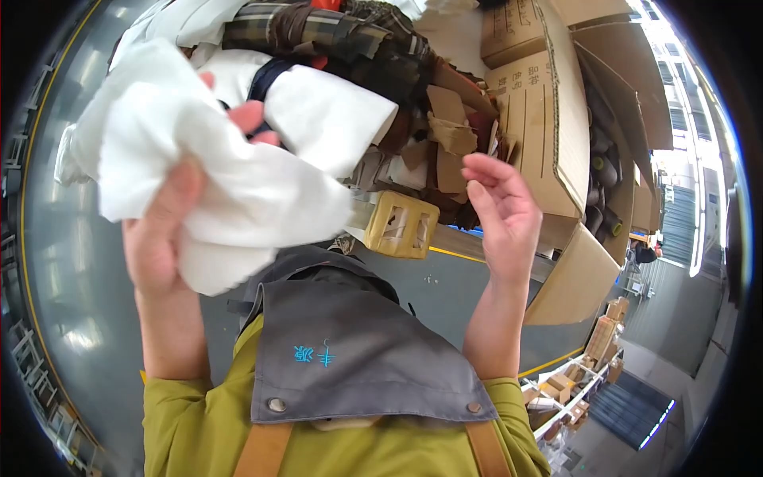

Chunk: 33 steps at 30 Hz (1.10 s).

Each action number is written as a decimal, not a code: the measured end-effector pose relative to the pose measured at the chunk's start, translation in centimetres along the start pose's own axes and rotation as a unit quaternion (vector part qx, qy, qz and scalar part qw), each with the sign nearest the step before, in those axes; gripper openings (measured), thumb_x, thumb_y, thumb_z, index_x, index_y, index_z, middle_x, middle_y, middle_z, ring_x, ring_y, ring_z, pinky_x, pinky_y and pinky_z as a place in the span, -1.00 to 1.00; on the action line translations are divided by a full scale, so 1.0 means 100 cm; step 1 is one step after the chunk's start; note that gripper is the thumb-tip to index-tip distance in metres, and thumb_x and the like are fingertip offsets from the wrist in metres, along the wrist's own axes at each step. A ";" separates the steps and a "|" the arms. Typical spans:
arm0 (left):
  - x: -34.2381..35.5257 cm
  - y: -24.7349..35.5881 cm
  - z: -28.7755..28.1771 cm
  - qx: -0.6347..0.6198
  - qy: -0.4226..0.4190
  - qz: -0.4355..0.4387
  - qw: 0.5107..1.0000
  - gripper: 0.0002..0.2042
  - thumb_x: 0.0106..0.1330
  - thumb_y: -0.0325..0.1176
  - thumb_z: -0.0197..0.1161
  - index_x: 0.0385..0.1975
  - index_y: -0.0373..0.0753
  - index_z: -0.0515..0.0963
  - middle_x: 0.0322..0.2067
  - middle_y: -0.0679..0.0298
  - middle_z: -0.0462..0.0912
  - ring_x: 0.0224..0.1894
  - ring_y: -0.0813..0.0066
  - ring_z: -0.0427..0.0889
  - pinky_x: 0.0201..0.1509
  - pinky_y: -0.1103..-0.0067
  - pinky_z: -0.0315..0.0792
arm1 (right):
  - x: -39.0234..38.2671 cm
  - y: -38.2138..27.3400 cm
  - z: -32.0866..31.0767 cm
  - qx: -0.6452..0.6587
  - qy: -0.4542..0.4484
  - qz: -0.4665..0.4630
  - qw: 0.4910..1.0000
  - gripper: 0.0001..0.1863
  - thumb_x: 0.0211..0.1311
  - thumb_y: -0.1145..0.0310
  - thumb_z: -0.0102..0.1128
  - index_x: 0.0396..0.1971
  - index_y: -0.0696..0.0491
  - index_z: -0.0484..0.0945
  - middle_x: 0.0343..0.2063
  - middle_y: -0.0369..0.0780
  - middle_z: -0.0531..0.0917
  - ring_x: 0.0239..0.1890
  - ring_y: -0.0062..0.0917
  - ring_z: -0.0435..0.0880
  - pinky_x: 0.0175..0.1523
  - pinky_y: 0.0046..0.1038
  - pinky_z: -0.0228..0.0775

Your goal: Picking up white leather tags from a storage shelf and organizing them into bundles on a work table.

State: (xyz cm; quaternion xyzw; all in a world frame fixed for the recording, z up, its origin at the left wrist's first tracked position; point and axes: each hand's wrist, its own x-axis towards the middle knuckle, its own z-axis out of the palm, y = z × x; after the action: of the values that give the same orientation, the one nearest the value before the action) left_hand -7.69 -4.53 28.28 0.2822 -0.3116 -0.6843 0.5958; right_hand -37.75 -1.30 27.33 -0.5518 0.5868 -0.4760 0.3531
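A limp white piece of cloth or soft sheet [230,179] is gripped in my left hand [159,238], raised at the left. My thumb lies across its near side and the fingertips show behind it; its loose end droops to the right. My right hand [505,207] is lifted at the right with nothing in it, fingers loosely bent and slightly apart from the thumb. A carton [524,119] stands just beyond it. Behind the cloth lies a white roll of material [326,111] with a dark band near it.
Dark plaid fabric [310,36] and brown scraps [451,131] are piled at the far side. A yellow-taped block [401,225] sits at the pile's near edge. An open box of dark rolls [608,163] stands right, with a shelf of cartons [564,389] lower right.
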 end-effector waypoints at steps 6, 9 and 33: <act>0.032 0.033 -0.045 0.146 0.079 0.056 0.985 -0.50 0.20 -0.44 0.26 0.14 -0.46 0.34 -0.04 0.01 0.57 -0.04 0.23 0.61 0.02 0.36 0.54 | 0.035 0.031 0.024 -0.309 -0.071 -0.160 0.935 -0.62 0.02 0.54 0.27 -0.08 0.00 0.58 0.02 -0.14 0.56 0.11 -0.25 0.48 0.20 -0.38 0.29; 0.044 0.042 -0.048 0.189 0.109 0.039 0.975 -0.51 0.06 -0.47 0.38 0.02 -0.44 0.46 -0.14 0.06 0.63 -0.11 0.30 0.64 0.02 0.46 0.52 | 0.034 0.074 0.015 -0.451 -0.079 -0.119 0.881 -0.51 -0.01 0.52 0.27 0.02 -0.07 0.54 0.23 -0.11 0.34 0.25 -0.17 0.31 0.29 -0.26 0.16; 0.022 -0.088 0.052 0.333 -0.344 -0.047 0.877 -0.48 0.43 -0.21 -0.01 0.23 -0.48 0.16 0.16 -0.15 0.27 0.24 0.04 0.28 0.25 0.42 0.24 | -0.043 0.021 -0.008 0.230 0.125 0.185 0.947 -0.49 0.07 0.46 0.30 0.03 0.27 0.39 -0.13 -0.11 0.60 -0.12 -0.47 0.62 0.01 -0.49 0.45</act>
State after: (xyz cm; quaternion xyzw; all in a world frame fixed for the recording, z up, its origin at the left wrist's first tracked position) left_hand -17.52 -5.38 24.90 0.2247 -0.6928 -0.6214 0.2888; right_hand -38.54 2.93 25.05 -0.2733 0.5923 -0.5900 0.4758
